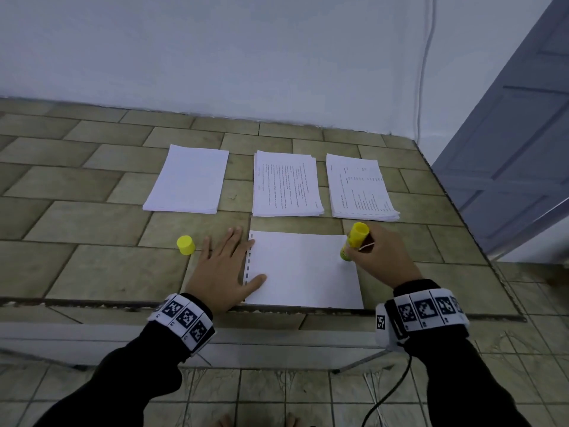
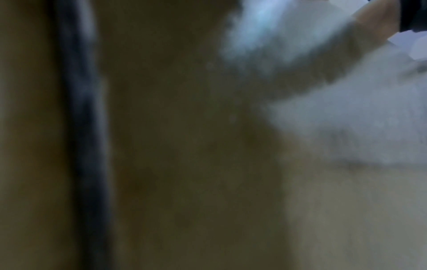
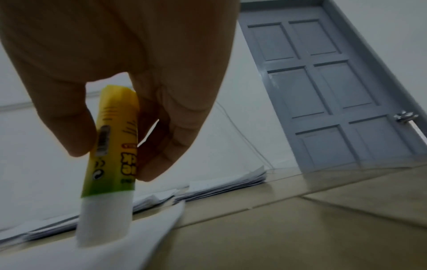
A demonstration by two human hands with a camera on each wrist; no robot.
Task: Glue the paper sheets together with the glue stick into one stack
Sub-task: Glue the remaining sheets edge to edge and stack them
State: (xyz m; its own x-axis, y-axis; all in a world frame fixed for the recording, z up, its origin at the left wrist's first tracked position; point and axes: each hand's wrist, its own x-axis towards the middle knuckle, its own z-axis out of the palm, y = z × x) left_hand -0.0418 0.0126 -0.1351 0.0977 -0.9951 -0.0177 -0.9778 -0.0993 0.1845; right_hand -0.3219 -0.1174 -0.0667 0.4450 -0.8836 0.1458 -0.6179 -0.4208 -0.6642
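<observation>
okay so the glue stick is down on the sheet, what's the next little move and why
Probably drag the glue stick along the sheet's right edge. The right hand grips it uncapped with its white tip on that far right corner, and the left hand lies flat on the opposite edge, steadying it.

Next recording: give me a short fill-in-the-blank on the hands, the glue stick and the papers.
1. The right hand holds the glue stick with its white tip on the sheet near its ____ edge.
2. The left hand lies ____ on the sheet's left edge.
3. The yellow cap stands to the ____ of the left hand.
4. Beyond the sheet lie ____ piles of paper.

Missing words: right; flat; left; three
</observation>
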